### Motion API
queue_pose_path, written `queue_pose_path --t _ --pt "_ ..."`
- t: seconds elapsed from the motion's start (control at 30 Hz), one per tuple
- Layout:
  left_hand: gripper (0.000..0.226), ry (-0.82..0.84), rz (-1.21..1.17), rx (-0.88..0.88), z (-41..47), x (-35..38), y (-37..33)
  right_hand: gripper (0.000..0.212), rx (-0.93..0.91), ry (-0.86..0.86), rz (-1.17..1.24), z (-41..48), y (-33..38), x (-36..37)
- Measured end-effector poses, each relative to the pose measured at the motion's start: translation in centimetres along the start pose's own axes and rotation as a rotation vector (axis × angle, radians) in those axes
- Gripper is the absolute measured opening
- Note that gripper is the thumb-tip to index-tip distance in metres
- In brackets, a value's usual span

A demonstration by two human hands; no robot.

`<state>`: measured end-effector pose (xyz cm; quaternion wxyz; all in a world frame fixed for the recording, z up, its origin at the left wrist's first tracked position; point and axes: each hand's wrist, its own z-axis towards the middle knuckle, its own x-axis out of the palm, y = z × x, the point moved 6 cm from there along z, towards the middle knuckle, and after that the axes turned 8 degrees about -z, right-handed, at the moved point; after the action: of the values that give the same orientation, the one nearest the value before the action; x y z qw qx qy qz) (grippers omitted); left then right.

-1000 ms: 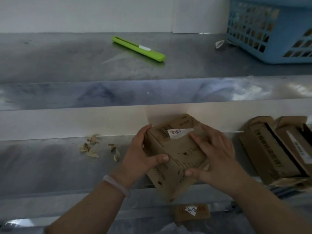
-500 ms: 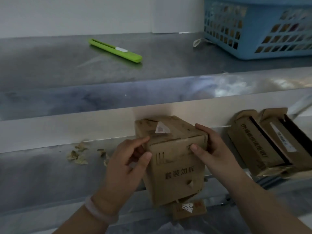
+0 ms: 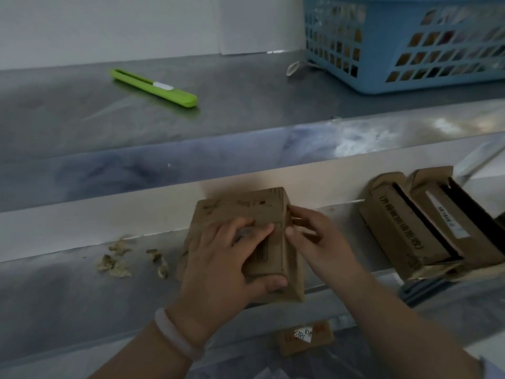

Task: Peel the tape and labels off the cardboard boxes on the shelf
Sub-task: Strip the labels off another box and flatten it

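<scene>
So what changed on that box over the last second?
The cardboard box was turned in both hands: the face with the white barcode label no longer shows. The left hand shifted from the box's side to lie flat over the near face; the right hand moved to its right edge, fingers picking there. The green utility knife, blue basket and open boxes stayed put.

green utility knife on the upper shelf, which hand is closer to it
Left. The left hand lies below the green plastic utility knife, gripping the brown cardboard box; the right hand sits farther right.
</scene>
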<state>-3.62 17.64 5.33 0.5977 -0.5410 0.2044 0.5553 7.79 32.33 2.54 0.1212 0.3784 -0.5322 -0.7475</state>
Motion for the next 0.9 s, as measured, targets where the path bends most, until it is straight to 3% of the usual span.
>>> queue_pose_path --t 0.17,0.27,0.37,0.5,0.6,0.67,0.8,0.9 --pt "0.072 0.072 -0.093 0.038 2.5 -0.4 0.0 0.067 -0.039 0.364 0.231 -2.3 1.2 1.6" --pt "0.085 0.321 -0.147 0.000 3.9 1.0 0.3 0.075 0.022 0.406 0.158 -2.1 -0.5 1.4" --pt "0.088 0.455 -0.006 -0.011 4.6 2.7 0.2 0.072 0.126 0.377 0.227 -1.8 -1.5 1.2" --pt "0.079 0.412 0.086 -0.045 4.6 3.5 -0.4 0.085 0.234 0.401 0.367 -2.5 -3.1 1.5" --pt "0.077 0.295 0.101 -0.059 4.6 3.4 -0.3 0.067 0.290 0.388 0.463 -3.1 -4.0 1.7" --pt "0.075 0.279 0.099 -0.052 4.6 3.6 -0.2 0.048 0.349 0.293 0.474 -3.1 -5.0 1.3" --pt "0.082 0.272 0.102 -0.122 4.3 3.8 0.4 0.049 0.316 0.211 0.345 -2.3 -5.5 0.1" --pt "0.090 0.262 0.130 -0.198 4.0 3.8 0.6 0.033 0.287 0.214 0.314 -0.9 -4.8 -0.4"
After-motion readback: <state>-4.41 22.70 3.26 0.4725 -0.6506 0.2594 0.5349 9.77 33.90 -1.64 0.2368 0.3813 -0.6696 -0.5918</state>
